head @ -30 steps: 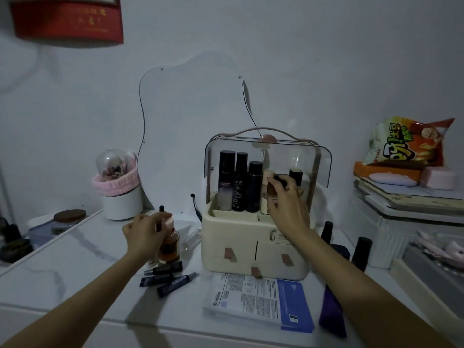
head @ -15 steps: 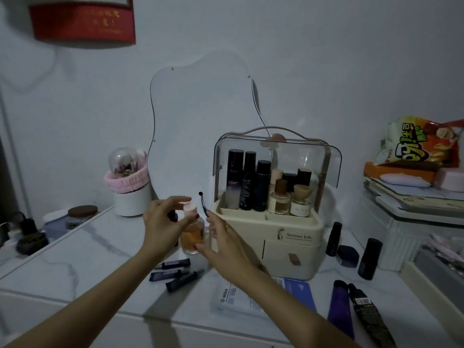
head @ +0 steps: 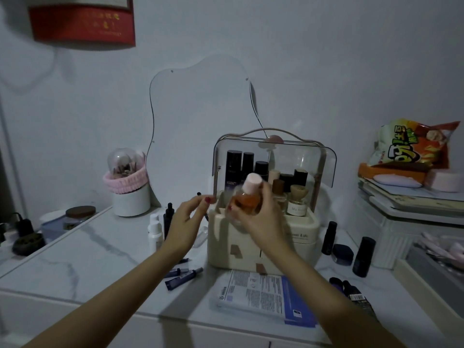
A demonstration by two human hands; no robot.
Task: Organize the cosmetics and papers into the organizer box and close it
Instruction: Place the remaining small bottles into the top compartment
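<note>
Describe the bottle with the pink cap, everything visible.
The bottle is small, of clear glass or plastic, holding orange liquid under a pale pink cylindrical cap. It is tilted, cap up and leaning right, held off the table by the right hand in front of the organizer box. The left hand is open beside it, apart.

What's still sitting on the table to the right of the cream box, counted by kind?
Upright black bottles: 2
Dark jar: 1
Lying tubes: 2
Total: 5
</note>
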